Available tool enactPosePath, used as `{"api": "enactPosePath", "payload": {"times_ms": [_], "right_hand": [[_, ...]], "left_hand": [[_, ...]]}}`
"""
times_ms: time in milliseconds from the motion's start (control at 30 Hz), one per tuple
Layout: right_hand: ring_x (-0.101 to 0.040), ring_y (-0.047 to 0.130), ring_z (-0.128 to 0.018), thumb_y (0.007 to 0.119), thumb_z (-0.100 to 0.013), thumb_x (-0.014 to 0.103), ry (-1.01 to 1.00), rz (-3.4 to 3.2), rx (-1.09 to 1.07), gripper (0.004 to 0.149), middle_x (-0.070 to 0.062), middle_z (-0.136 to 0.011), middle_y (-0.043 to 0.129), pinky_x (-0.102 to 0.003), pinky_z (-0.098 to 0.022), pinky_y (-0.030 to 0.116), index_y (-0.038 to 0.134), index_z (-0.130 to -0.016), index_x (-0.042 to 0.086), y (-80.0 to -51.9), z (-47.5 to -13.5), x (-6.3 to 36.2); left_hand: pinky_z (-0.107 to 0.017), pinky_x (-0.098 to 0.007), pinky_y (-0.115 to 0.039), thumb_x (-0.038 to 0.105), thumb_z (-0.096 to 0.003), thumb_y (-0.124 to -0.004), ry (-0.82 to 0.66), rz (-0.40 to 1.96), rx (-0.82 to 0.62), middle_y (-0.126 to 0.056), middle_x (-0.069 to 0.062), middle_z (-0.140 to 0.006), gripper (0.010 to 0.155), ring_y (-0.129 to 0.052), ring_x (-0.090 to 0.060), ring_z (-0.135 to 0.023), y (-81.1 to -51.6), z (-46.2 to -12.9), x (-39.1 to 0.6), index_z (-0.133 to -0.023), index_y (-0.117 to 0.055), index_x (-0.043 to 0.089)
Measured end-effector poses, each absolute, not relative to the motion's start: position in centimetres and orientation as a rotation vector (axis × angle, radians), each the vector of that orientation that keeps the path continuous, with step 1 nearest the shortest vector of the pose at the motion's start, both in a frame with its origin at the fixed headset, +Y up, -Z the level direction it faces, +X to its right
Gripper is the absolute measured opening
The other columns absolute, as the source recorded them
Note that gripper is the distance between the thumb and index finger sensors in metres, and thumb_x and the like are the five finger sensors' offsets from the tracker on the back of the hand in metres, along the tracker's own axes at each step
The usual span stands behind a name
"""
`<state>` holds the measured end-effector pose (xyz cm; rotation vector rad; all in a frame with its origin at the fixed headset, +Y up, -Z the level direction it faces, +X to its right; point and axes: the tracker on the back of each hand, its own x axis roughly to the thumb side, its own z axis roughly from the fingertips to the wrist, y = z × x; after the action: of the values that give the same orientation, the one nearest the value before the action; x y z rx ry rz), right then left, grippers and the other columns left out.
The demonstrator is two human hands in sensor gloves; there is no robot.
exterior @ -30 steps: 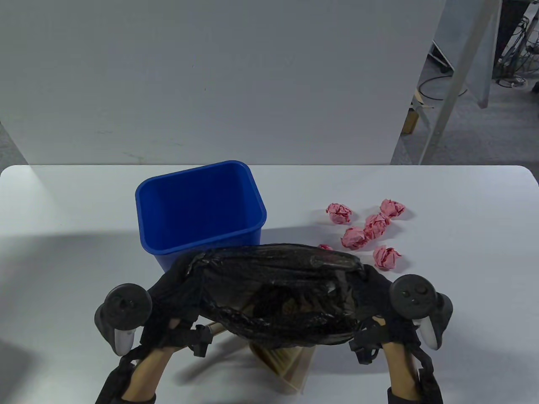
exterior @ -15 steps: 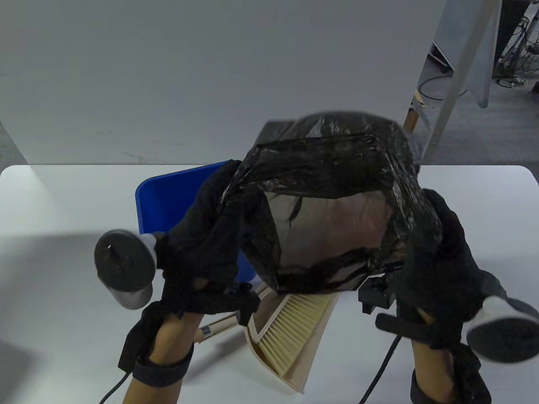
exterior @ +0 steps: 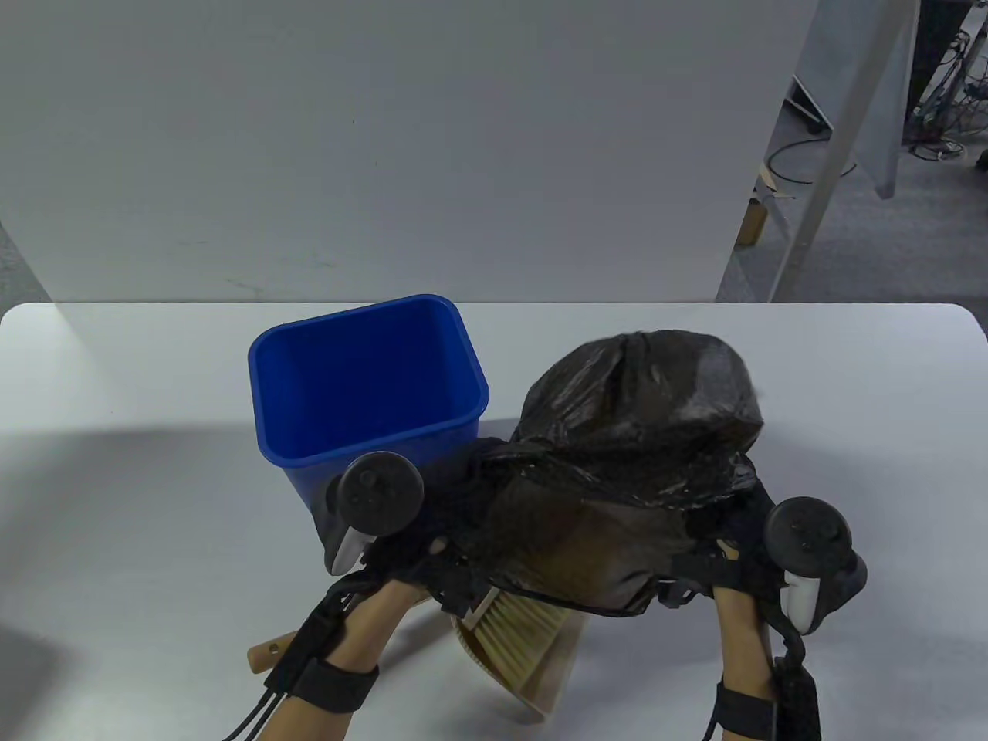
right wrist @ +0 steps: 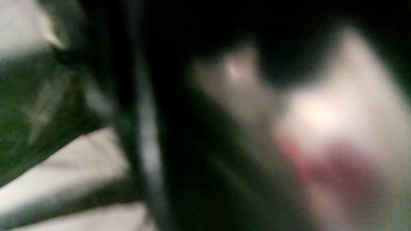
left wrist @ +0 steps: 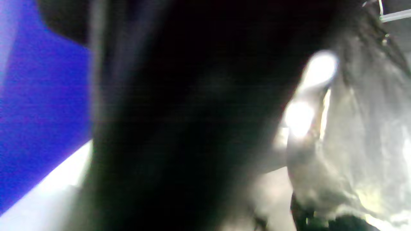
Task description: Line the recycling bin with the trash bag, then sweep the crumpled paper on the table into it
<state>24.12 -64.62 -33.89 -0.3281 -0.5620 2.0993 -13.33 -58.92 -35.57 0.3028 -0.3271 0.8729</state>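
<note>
The blue bin (exterior: 363, 378) stands open and unlined on the white table, left of centre. A black trash bag (exterior: 641, 409) puffed with air bulges just right of the bin. My left hand (exterior: 444, 536) grips the bag's mouth edge at the bin's front right corner. My right hand (exterior: 714, 544) grips the opposite edge. The bag hides the pink paper balls in the table view. The left wrist view is blurred, with the bin (left wrist: 38, 112) at left and the bag (left wrist: 362, 128) at right. A vague pink smear shows in the blurred right wrist view.
A beige brush in a dustpan (exterior: 513, 629) lies on the table under the bag's mouth, between my forearms. Its wooden handle end (exterior: 266, 652) points left. A white panel rises behind the table (exterior: 116, 502).
The bag was flung up high in front of the camera, filled with air, and has come down right of the bin, covering the paper balls. Both hands dropped back toward the table.
</note>
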Motion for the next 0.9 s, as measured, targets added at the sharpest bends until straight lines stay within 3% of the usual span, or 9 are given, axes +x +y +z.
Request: {"api": "enactPosePath", "payload": {"times_ms": [100,200,267,367,467,600,733,900], "right_hand": [[-0.006,0.092,-0.015,0.063,-0.061,0.042,-0.643,2.048,-0.279,0.042,0.014,-0.031,0.096,-0.04,-0.036,0.09,0.081,-0.088,0.015,-64.1,-33.4,24.2],[-0.012,0.095,-0.024,0.062,-0.061,0.043,-0.617,1.946,-0.073,0.042,0.008,-0.041,0.098,-0.047,-0.043,0.086,0.08,-0.089,0.016,-64.3,-33.3,23.1],[-0.02,0.095,-0.042,0.062,-0.061,0.044,-0.543,1.895,0.07,0.042,-0.001,-0.061,0.095,-0.056,-0.052,0.078,0.079,-0.091,0.019,-64.4,-33.4,22.0],[-0.04,0.076,-0.083,0.059,-0.062,0.046,-0.394,1.916,0.348,0.042,-0.021,-0.102,0.066,-0.073,-0.062,0.058,0.075,-0.095,0.026,-64.2,-32.9,19.2],[-0.053,0.058,-0.097,0.058,-0.062,0.047,-0.36,1.923,0.499,0.042,-0.03,-0.115,0.045,-0.076,-0.064,0.052,0.075,-0.095,0.029,-64.1,-32.6,17.4],[-0.062,0.039,-0.101,0.059,-0.062,0.046,-0.293,1.81,0.638,0.042,-0.033,-0.119,0.029,-0.08,-0.062,0.046,0.075,-0.096,0.028,-64.1,-32.4,15.6],[-0.065,0.034,-0.099,0.059,-0.062,0.046,-0.251,1.629,0.723,0.042,-0.03,-0.121,0.025,-0.083,-0.059,0.044,0.075,-0.096,0.027,-63.5,-31.5,13.8],[-0.064,0.027,-0.1,0.059,-0.062,0.045,-0.303,1.478,0.765,0.042,-0.023,-0.123,0.023,-0.084,-0.057,0.042,0.075,-0.096,0.026,-61.1,-30.7,11.5]], "left_hand": [[-0.023,-0.038,-0.091,0.047,-0.0594,-0.07,-0.284,1.001,0.279,-0.102,0.01,-0.051,0.047,-0.096,-0.002,-0.013,-59.7,-35.5,-14.2,-0.088,-0.088,0.014],[-0.034,-0.042,-0.09,0.044,-0.0604,-0.067,-0.316,1.051,0.242,-0.099,0.006,-0.068,0.048,-0.101,-0.007,-0.03,-60.5,-35.4,-14.4,-0.097,-0.08,0.017],[-0.045,-0.047,-0.087,0.042,-0.061,-0.065,-0.358,1.086,0.204,-0.093,0.002,-0.081,0.048,-0.102,-0.012,-0.046,-60.9,-35.3,-14.1,-0.103,-0.073,0.02],[-0.062,-0.058,-0.076,0.044,-0.0616,-0.063,-0.499,1.169,0.019,-0.077,-0.004,-0.104,0.049,-0.095,-0.023,-0.076,-61.7,-35.5,-12.7,-0.108,-0.068,0.027],[-0.072,-0.071,-0.059,0.047,-0.0619,-0.062,-0.622,1.223,-0.154,-0.06,-0.008,-0.121,0.052,-0.072,-0.04,-0.107,-62.5,-35.6,-11.3,-0.113,-0.061,0.035],[-0.074,-0.078,-0.046,0.051,-0.0615,-0.059,-0.733,1.27,-0.301,-0.031,-0.002,-0.132,0.059,-0.039,-0.05,-0.119,-63.5,-35.4,-9.8,-0.118,-0.04,0.051],[-0.073,-0.08,-0.043,0.053,-0.061,-0.059,-0.846,1.43,-0.44,-0.014,0.007,-0.131,0.06,-0.027,-0.05,-0.119,-63.6,-34.7,-8.4,-0.113,-0.03,0.062],[-0.073,-0.08,-0.044,0.054,-0.0606,-0.059,-0.915,1.534,-0.356,-0.008,0.011,-0.128,0.061,-0.023,-0.048,-0.12,-61.1,-33.4,-8.7,-0.113,-0.028,0.062]]}}
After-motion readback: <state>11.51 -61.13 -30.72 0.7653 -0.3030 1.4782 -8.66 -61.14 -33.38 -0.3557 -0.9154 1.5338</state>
